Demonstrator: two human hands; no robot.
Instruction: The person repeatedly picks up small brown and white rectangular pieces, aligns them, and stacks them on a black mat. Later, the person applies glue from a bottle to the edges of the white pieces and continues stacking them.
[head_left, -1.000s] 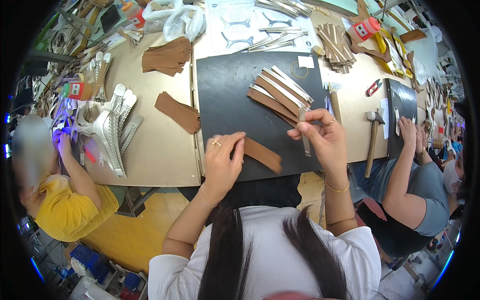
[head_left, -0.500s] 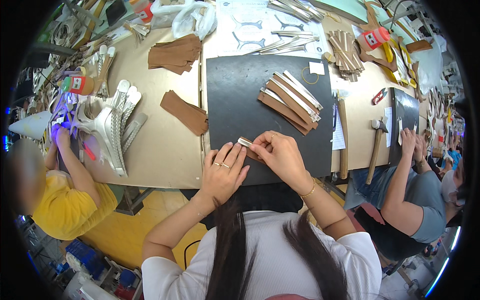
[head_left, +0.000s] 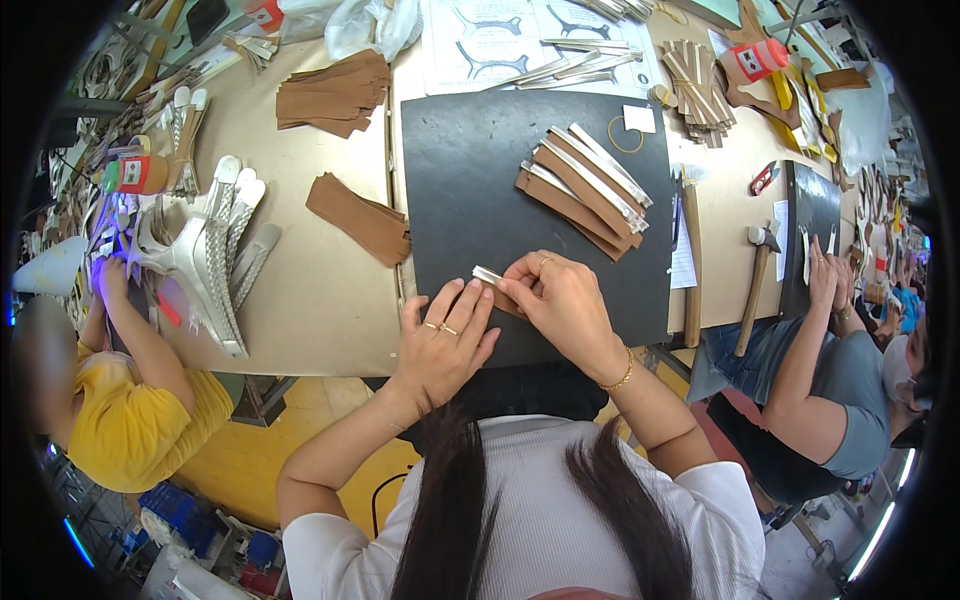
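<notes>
On the near part of the black mat [head_left: 455,170] lies a small brown leather piece [head_left: 507,303] with a shiny silver strip [head_left: 487,274] along its far end. My left hand [head_left: 443,335] is stretched out flat, fingertips pressing beside the strip's left part. My right hand [head_left: 563,308] pinches the strip's right part between thumb and index finger. Both hands cover much of the piece. Farther up the mat, a fanned pile of brown pieces [head_left: 575,215] carries silver strips along it.
Left of the mat are two stacks of brown leather pieces [head_left: 335,95] and white braided straps [head_left: 205,265]. Loose silver strips [head_left: 570,68] lie on printed sheets at the back. A hammer [head_left: 757,285] lies to the right. Co-workers sit on both sides.
The view has shifted slightly. My hands stay at the leather piece, the left fingertips just below the silver strip, which shows a little more now. The right hand keeps its pinch.
</notes>
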